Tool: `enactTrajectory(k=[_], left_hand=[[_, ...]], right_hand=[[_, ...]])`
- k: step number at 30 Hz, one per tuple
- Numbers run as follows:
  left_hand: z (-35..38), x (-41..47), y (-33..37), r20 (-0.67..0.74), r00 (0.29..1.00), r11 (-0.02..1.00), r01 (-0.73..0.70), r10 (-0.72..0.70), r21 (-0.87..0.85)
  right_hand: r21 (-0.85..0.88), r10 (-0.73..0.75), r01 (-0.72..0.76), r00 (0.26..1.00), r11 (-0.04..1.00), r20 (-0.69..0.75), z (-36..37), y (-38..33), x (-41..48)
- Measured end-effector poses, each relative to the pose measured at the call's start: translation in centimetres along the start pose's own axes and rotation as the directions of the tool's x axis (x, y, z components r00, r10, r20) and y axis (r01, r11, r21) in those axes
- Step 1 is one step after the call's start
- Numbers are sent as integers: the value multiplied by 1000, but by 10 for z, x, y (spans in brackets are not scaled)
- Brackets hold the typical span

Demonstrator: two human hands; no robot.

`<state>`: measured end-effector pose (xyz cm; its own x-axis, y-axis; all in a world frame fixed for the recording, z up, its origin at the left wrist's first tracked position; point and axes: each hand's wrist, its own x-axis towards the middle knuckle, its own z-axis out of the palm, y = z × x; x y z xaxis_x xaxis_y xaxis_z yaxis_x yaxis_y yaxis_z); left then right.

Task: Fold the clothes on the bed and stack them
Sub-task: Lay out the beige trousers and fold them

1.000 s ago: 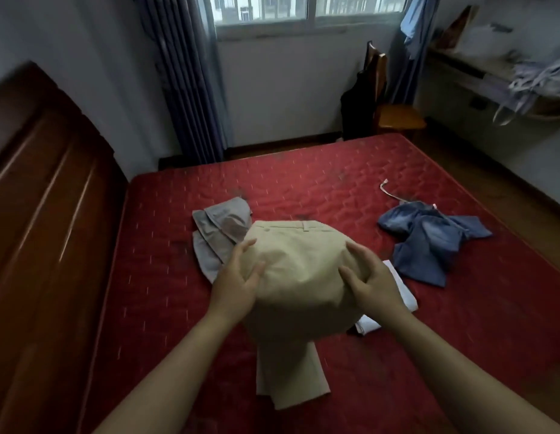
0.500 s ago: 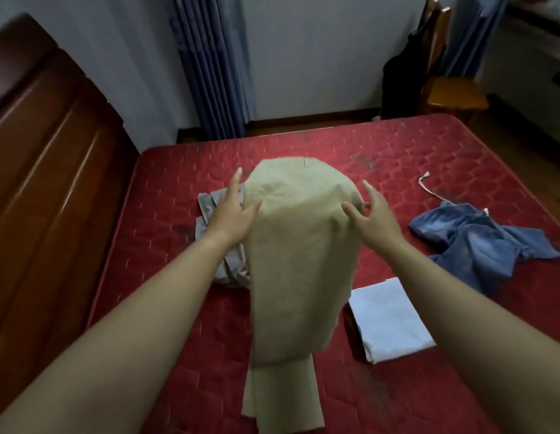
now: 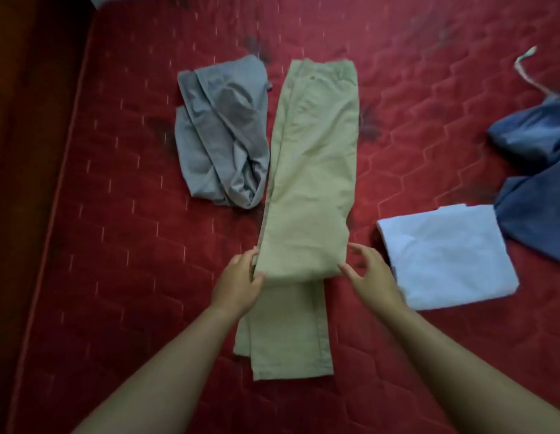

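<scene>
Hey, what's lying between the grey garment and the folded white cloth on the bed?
In the head view, the khaki trousers lie lengthwise between the grey garment and the white cloth, with strips of bare red mattress beside them.

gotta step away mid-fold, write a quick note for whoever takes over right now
Left hand: pinching the near fold of the khaki trousers.
Right hand: open, fingers at the fold's other corner, not clearly gripping.
Trousers lie lengthwise on the red bed, partly folded, leg ends sticking out below the fold.
Done: white shirt folded, to the right.
Left: finish trousers, fold grey garment and blue garment, stack all.
</scene>
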<state>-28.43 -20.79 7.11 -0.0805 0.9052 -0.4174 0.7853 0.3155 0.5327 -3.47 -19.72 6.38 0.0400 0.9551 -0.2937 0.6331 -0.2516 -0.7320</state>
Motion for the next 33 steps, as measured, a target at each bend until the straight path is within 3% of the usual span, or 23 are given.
enactTrajectory(k=[4,9,14,23,29,33], left_hand=[[50,-14,-53,23,995,994,100,-101,36],[92,-30,-94,-71,982,984,176,-173,34],[123,-34,-114,-66,971,973,231,-229,27],[132,-39,-123,-106,936,928,309,-335,-207],[136,-76,-130,93,946,938,322,-311,-128],[144,-117,-138,240,919,933,345,-313,-104]], right_hand=[[-13,97,-96,995,995,27,58,51,-30],[-42,211,-210,977,977,32,115,90,-64],[-13,253,-254,966,967,-58,149,95,-71],[89,298,-289,946,953,-126,168,87,-76],[61,293,-288,950,956,-103,151,93,-115],[17,365,-365,931,931,-5,142,107,-160]])
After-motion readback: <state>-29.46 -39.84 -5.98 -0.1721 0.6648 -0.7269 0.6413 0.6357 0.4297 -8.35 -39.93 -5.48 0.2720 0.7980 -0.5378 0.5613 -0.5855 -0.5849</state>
